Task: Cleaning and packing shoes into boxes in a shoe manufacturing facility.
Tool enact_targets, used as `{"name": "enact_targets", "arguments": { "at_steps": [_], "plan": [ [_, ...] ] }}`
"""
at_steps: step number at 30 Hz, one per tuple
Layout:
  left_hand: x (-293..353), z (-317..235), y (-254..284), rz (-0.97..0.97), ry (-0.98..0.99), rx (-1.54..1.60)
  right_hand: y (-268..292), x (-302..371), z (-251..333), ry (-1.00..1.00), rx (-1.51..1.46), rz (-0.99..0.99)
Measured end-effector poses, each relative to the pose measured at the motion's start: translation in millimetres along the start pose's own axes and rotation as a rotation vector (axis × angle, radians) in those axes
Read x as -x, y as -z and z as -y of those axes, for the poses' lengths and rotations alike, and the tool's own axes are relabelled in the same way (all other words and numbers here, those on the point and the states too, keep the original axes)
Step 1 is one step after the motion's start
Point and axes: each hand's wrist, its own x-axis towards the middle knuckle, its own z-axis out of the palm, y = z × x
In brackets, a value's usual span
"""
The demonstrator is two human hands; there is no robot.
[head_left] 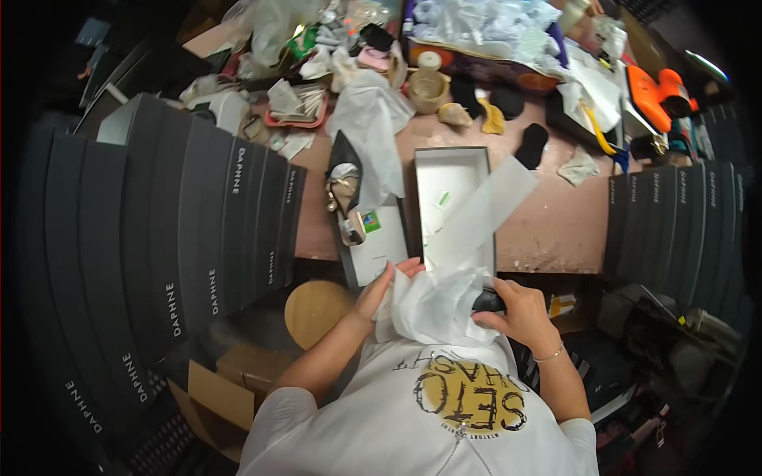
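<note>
My left hand (379, 287) grips a bunch of white tissue paper (432, 305) held in front of my chest. My right hand (514, 309) presses a black shoe (488, 301) into that paper; most of the shoe is hidden by the wrap. Just beyond my hands an open shoe box (452, 202) with a white inside lies on the pinkish table (556, 222), and a long sheet of translucent paper (484, 210) hangs out of it. Left of the box a black pointed shoe (345, 190) stuffed with paper rests on the box lid (377, 250).
Tall rows of black flat shoe boxes (159, 238) stand at the left, and another row (683, 222) at the right. The far table is crowded with paper, plastic bags (484, 24), black shoe pads (530, 144), a tape roll and an orange tool (655, 91). A round wooden stool (316, 311) sits below.
</note>
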Motion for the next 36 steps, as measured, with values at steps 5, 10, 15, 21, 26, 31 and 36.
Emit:
{"name": "enact_targets", "arguments": {
  "at_steps": [5, 10, 15, 21, 26, 31, 36],
  "plan": [
    [-22, -80, -23, -0.535, -0.554, 0.171, 29, -42, -30, -0.278, -0.188, -0.203],
    [-13, -109, -79, -0.292, -1.077, -0.666, 58, -91, -118, -0.438, -0.447, -0.461],
    [-111, -24, -72, 0.136, -0.656, -1.786, 108, -101, -121, -0.452, -0.354, -0.508],
    [-76, -100, -108, 0.008, -0.848, -1.127, 146, -78, -75, -0.186, -0.037, -0.034],
    [-54, -60, -111, 0.386, -0.032, -0.840, 107, -118, -8, 0.142, 0.069, 0.280],
    [-11, -14, -48, 0.178, 0.255, -0.075, 37, -107, 19, 0.392, 0.156, -0.296],
    [29, -11, -38, 0.194, 0.145, -0.141, -33, -72, 55, 0.131, 0.027, -0.001]
  ]
}}
